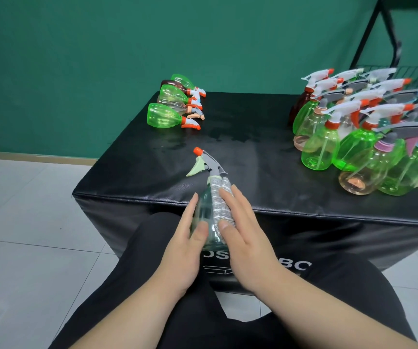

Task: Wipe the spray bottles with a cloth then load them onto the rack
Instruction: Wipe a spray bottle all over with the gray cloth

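While my left hand (187, 248) gripped the clear plastic spray bottle (205, 215) between thumb and fingers over the black padded table's (253, 137) near edge, its long axis ran away from me, orange nozzle (197, 150) pointing far-left; my right hand (245, 238), fingers straight, pressed a ribbed grey cloth (217, 201) against it.

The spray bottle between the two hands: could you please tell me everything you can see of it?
The spray bottle has a clear, faintly green plastic body, a grey spray head with an orange nozzle tip, and a pale green trigger. It is tilted, nozzle pointing away and leftward, over the near edge of the black table. The left hand holds its left side, thumb on the front; the right hand presses a grey-and-white striped cloth against its right side.
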